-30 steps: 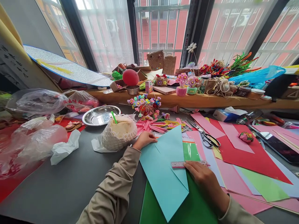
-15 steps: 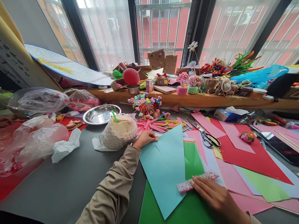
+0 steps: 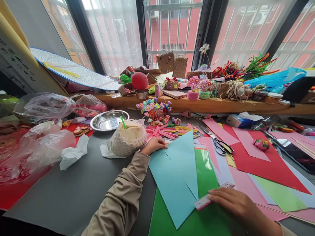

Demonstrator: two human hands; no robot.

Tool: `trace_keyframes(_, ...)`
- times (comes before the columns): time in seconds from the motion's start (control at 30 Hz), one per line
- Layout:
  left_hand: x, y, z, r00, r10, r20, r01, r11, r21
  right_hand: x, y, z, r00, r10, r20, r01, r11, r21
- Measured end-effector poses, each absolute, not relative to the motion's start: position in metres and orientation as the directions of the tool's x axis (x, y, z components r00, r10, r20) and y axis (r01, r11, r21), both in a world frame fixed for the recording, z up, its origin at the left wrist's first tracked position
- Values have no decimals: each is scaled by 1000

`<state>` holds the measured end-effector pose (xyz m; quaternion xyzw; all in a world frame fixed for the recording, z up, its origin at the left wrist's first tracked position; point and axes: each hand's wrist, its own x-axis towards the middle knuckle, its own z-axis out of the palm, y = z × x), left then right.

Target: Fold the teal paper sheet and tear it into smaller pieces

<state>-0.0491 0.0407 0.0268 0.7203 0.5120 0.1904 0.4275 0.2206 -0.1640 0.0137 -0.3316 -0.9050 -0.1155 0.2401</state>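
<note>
A: So in the head cam, what's each hand doing?

B: Left hand (image 3: pixel 155 146) is holding the folded light blue paper (image 3: pixel 169 180) by its upper left edge, fingers drawn close together. Right hand (image 3: pixel 233 203) is gripping a patterned pink ruler (image 3: pixel 203 201), narrow, fingers lying together over it. I'm not seeing that thumb, so can't tell how tight.

A: And where's the paper sitting?

B: It's lying mid-table, toward the near edge of the grey table (image 3: pixel 81 196), overlapping a green sheet (image 3: pixel 209 223). One end of the ruler is resting right by the paper's lower right corner.

A: What else is cluttering the place up?

B: A coconut (image 3: pixel 129 139) with a green straw is sitting just beyond the left wrist, and a steel dish (image 3: pixel 109 121) is standing behind it toward the back edge. Black-handled scissors (image 3: pixel 218 142) are lying right of the paper, and a smartphone (image 3: pixel 295 152) is lying over by the right edge.
</note>
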Motion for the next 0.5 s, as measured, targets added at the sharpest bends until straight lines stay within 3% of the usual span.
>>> trace_keyframes(0.1,-50,41,26,406,897,-175,572,-100,814,219,-148,24,-513,646,565,740,666,-89)
trace_keyframes(0.17,-50,41,26,402,898,-177,570,-94,816,211,-133,29,-413,697,586,817,567,-98)
trace_keyframes(0.3,-50,41,25,393,904,-170,560,-89,824,187,-100,25,-396,693,602,875,485,18)
trace_keyframes(0.5,-50,42,23,394,906,-154,539,-92,837,165,-81,7,-501,742,446,861,480,167)
